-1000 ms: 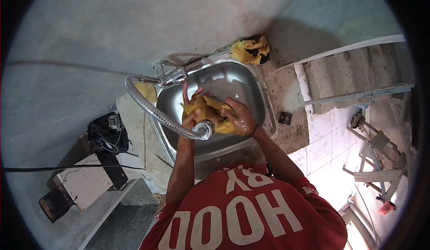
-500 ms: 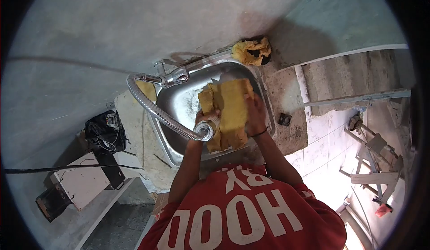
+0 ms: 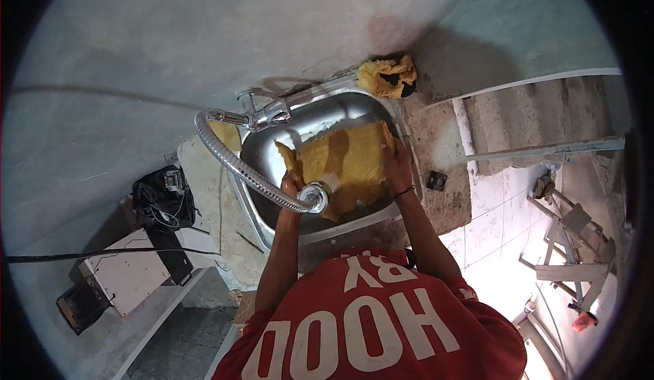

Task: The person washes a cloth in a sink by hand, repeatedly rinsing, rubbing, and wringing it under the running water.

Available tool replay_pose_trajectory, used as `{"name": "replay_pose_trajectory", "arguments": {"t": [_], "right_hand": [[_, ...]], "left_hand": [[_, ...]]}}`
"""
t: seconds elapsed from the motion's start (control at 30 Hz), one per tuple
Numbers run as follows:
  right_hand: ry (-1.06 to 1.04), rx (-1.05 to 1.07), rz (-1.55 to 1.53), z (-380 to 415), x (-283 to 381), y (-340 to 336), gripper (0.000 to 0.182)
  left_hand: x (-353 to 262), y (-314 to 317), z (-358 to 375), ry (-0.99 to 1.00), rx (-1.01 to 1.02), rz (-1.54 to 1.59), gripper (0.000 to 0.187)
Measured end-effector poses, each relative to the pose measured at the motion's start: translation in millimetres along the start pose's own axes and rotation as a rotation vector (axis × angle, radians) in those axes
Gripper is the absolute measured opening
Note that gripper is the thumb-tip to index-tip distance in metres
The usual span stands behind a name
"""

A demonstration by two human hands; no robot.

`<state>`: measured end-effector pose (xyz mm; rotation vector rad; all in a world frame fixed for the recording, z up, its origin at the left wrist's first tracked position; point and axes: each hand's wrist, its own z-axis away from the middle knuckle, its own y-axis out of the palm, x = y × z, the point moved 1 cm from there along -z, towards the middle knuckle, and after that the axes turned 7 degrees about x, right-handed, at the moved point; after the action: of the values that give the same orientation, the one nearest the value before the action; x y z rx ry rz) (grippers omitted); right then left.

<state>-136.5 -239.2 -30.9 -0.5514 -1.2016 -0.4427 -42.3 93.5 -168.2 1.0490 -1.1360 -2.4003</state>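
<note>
A wet yellow cloth is spread out over the metal sink, held between both hands. At its left edge my left hand grips a bunched part, partly hidden by the shower-like spout. My right hand holds the right edge, its fingers curled over the side. The flexible chrome faucet arches down from the wall side. Its round spout hangs over the cloth's lower left, and water seems to fall from it onto the cloth.
Crumpled yellow material lies at the sink's back right corner. Another yellow piece sits behind the hose. A small dark object rests on the stone counter right of the sink. A black bag is at the left.
The cloth has been opened wider: its folded left part has spread to the left. My left hand has shifted slightly left and down, my right hand a little right, now gripping the edge.
</note>
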Motion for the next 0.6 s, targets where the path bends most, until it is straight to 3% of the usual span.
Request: {"name": "replay_pose_trajectory", "arguments": {"t": [0.03, 0.1, 0.13, 0.17, 0.23, 0.27, 0.3, 0.37, 0.4, 0.47, 0.5, 0.57, 0.6], "right_hand": [[0.060, 0.059, -0.003, -2.7, -3.1, -0.2, 0.046], [0.120, 0.113, -0.005, -5.4, 0.4, 1.7, 0.048], [0.000, 0.119, 0.084, -5.8, 6.9, 5.5, 0.047], [-0.119, 0.123, 0.173, -6.5, 14.1, 6.8, 0.046], [-0.056, 0.173, 0.261, -8.8, 30.9, 2.5, 0.045], [0.008, 0.228, 0.346, -10.0, 37.6, 3.2, 0.043], [0.010, 0.229, 0.345, -12.1, 34.4, 5.4, 0.043], [-0.096, 0.147, 0.500, -15.9, 29.2, 12.6, 0.036], [-0.097, 0.151, 0.498, -16.6, 30.6, 18.2, 0.036], [-0.323, -0.101, 0.572, -16.9, 39.9, 27.4, 0.031], [-0.323, -0.099, 0.571, -14.8, 41.9, 28.5, 0.031], [-0.470, 0.146, 0.613, -1.1, 44.3, 29.9, 0.037], [-0.350, 0.315, 0.529, 7.2, 37.7, 35.9, 0.034]], "left_hand": [[-7.3, 48.0, 5.1, -0.001, -0.001, -0.001, 0.003], [-16.0, 110.0, 4.0, -0.013, -0.564, -0.565, 0.022], [-22.0, 108.3, 8.4, -0.078, -0.580, -0.831, 0.034], [-23.4, 116.1, 8.8, -0.080, -0.574, -0.832, 0.034], [-24.0, 123.5, 10.2, 0.127, -0.563, -0.433, 0.042], [-34.5, 117.6, 14.5, 0.021, -0.435, -0.373, 0.051], [-38.4, 110.7, 14.7, 0.020, -0.436, -0.374, 0.051], [-42.4, 97.1, 15.2, -0.250, -0.400, -0.457, 0.055], [-43.6, 73.9, 12.8, -0.247, -0.403, -0.458, 0.055], [-37.1, 27.2, 4.0, -0.372, -0.151, -0.218, 0.059], [-32.9, 45.5, 3.0, -0.371, -0.152, -0.218, 0.059], [-23.4, 102.5, 0.5, 0.014, -0.402, -0.173, 0.061], [-22.1, 99.8, 1.2, 0.010, -0.400, -0.173, 0.061]]}}
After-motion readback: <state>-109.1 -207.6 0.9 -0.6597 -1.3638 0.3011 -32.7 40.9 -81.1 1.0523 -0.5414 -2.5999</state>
